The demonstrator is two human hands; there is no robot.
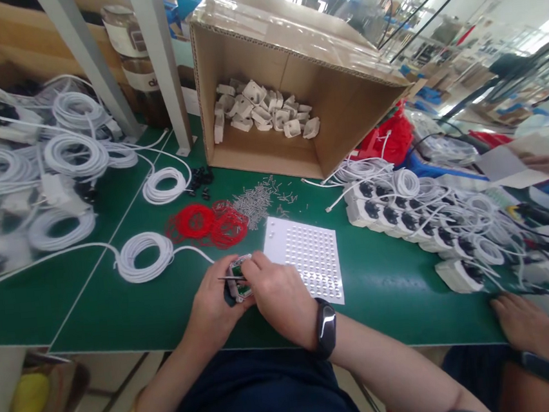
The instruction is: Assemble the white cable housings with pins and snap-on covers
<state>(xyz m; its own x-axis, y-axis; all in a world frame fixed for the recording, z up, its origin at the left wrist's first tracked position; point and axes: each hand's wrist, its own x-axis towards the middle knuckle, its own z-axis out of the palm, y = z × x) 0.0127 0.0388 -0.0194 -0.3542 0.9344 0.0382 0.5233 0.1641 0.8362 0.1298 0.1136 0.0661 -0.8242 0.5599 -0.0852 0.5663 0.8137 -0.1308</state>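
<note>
My left hand [210, 305] is closed around a small white plastic housing [235, 292] with green circuit board showing inside and a dark part at its side. Over the housing's open face, my right hand [283, 292] is pinched on a thin metal tool [229, 277], whose exact kind I cannot make out. A white cable runs from a coil [144, 257] toward my left hand. Just beyond my right hand lies a white sheet [277, 238] with rows of small shiny round pieces. Red rings [196, 221] and a heap of small screws [254, 205] lie farther back.
A cardboard box [259, 152] on its side holds several white housings [254, 92]. Coiled white cables [78, 153] crowd the left. White units with black parts [392, 214] stand in rows at right. Another person's hand [526, 324] rests at the bench's right edge. A metal post [161, 61] rises behind.
</note>
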